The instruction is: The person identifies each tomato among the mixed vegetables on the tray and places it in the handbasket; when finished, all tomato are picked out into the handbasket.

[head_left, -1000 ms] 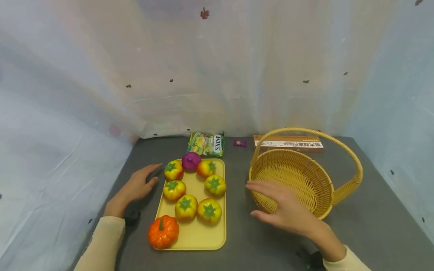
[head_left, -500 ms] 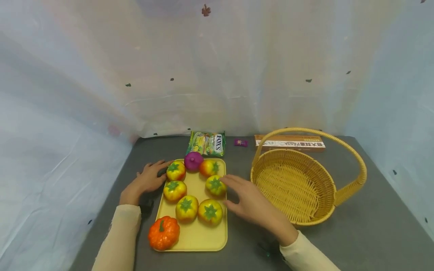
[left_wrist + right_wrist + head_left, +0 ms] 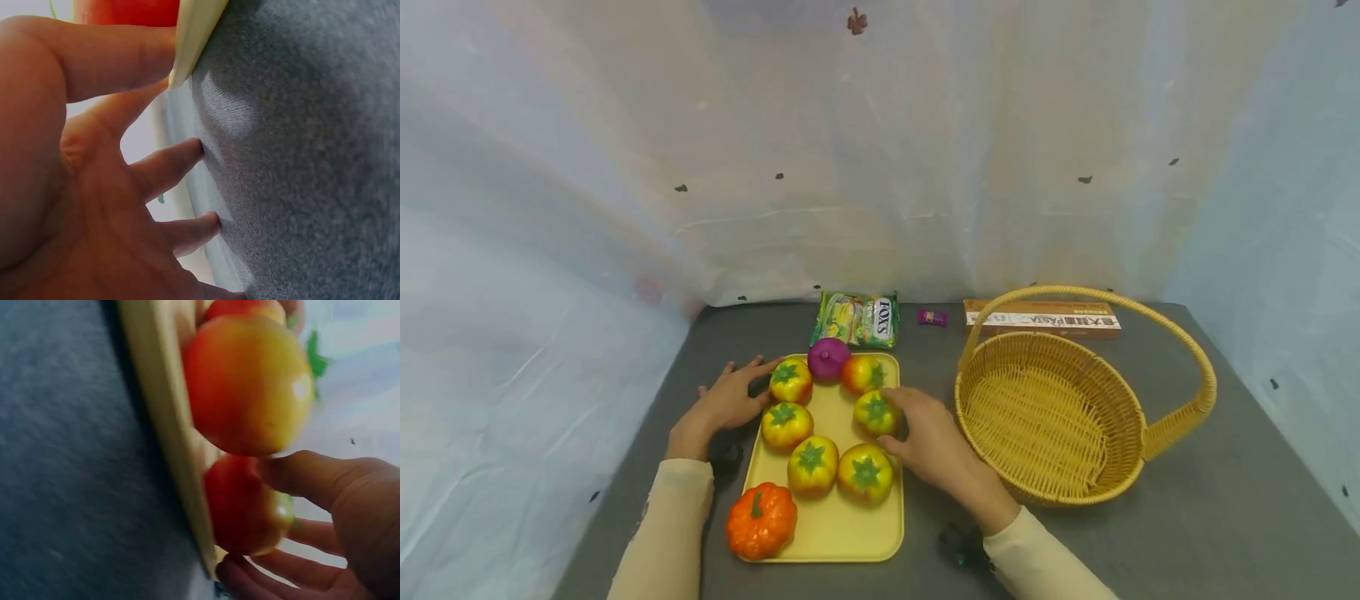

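Note:
A pale yellow tray holds several yellow-red persimmons with green leafy tops, an orange pumpkin and a purple onion-like vegetable. My right hand reaches over the tray's right side. Its thumb and fingers curl round one persimmon, which still sits on the tray. At the tray's left edge is my left hand, fingers spread. In the left wrist view its thumb and index finger touch the tray rim, while other fingertips rest on the grey tabletop.
A yellow wicker basket with a tall arched handle stands right of the tray. Behind lie a green FOX'S candy bag, a small purple wrapped sweet and a pasta box. Pale curtains surround the table on three sides.
My right hand has moved left from beside the basket to the persimmon and closed round it. My left hand has come right to the tray's edge.

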Demonstrator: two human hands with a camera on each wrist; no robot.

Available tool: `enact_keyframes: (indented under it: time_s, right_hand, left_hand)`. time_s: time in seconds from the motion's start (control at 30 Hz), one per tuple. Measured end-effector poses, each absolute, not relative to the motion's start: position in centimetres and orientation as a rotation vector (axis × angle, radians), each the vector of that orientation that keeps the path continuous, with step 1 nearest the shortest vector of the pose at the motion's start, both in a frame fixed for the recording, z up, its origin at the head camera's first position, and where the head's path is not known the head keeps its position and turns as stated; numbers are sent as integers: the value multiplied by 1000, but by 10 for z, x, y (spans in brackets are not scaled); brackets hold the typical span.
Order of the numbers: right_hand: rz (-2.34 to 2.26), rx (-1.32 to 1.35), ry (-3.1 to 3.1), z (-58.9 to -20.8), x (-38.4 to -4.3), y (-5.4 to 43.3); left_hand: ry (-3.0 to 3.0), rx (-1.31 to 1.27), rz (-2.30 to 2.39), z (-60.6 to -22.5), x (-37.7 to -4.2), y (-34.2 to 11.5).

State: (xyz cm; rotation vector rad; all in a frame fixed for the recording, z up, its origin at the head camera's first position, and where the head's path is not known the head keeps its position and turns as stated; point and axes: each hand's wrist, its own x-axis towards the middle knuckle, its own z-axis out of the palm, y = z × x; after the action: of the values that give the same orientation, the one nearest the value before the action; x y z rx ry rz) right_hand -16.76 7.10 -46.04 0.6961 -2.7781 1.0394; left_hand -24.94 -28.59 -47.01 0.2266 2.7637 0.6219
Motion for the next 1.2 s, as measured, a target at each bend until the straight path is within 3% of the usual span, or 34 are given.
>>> enact_keyframes:
  time_s: [0.4,0.83,1.2]
  right_hand:
    - [1056,659,-2734,-465,-169,70]
    - [1145,1060,-2589,-400,-154,100]
    - [1420,801,-2607,-382,-142,178]
  left_hand:
    - [2775,237,642,-470,-250,-284]
    - [2758,240,657,-469,-248,-289]
    - [2743,246,685,-471,-249,-290]
